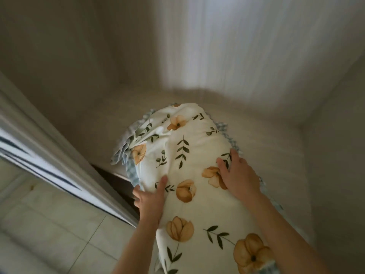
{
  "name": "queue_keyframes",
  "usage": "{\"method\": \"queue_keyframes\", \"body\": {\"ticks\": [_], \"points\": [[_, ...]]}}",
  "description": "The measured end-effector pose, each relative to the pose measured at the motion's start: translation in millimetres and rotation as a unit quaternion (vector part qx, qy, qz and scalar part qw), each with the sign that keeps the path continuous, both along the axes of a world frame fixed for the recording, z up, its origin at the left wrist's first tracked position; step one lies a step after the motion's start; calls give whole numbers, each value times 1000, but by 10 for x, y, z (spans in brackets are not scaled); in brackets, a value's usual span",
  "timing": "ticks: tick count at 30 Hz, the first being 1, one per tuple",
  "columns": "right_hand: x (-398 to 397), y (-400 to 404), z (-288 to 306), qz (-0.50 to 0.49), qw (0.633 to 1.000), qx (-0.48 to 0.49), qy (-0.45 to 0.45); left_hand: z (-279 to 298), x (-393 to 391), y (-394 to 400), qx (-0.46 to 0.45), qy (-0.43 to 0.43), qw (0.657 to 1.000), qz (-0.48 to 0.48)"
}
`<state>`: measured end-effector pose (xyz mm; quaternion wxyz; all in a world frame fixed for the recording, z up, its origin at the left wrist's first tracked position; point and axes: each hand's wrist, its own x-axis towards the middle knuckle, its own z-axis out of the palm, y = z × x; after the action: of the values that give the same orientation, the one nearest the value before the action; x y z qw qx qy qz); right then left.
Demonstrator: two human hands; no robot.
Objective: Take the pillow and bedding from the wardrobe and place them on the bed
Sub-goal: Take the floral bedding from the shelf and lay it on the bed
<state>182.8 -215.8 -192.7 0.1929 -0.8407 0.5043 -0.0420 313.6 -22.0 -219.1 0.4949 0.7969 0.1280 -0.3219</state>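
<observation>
A cream pillow [189, 161] printed with orange flowers and green leaves, edged in a blue checked frill, lies half on a pale wardrobe shelf [102, 123] and juts out over its front edge toward me. My left hand [151, 198] grips its left side, thumb on top and fingers wrapped around the edge. My right hand [238, 175] lies on the pillow's top right with fingers spread, pressing the fabric. No other bedding shows; the picture is blurred by motion.
Pale wardrobe walls [227, 46] close in at the back and right. A white door or frame edge [49, 155] slants down the left. Light floor tiles [59, 224] lie below at the lower left.
</observation>
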Motion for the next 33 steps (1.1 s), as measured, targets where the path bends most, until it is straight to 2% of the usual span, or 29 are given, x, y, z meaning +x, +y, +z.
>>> {"method": "queue_keyframes", "body": {"ticks": [2,3,9,14,18,22,24,29,33], "points": [[-124,72,13,11,1000,-19,0,46,-162,60,-57,34,998,24],[-206,86,-10,17,1000,-24,-2,75,-270,92,-71,19,997,33],[-571,195,-37,9,998,20,-51,316,-797,256,-57,-156,985,49],[-809,397,-69,-28,986,88,-140,541,-1112,498,-74,-261,962,45],[-952,509,-43,-112,951,168,-233,713,-1349,688,-96,-332,937,48],[-934,656,11,-136,898,282,-310,801,-1513,935,-130,-376,914,76],[-899,781,61,-120,883,302,-339,848,-1574,1095,-143,-396,902,100],[-794,1269,381,-5,863,293,-412,922,-1686,1603,-143,-456,860,178],[-592,1719,545,81,843,317,-427,967,-1730,2054,-119,-491,829,238]]}}
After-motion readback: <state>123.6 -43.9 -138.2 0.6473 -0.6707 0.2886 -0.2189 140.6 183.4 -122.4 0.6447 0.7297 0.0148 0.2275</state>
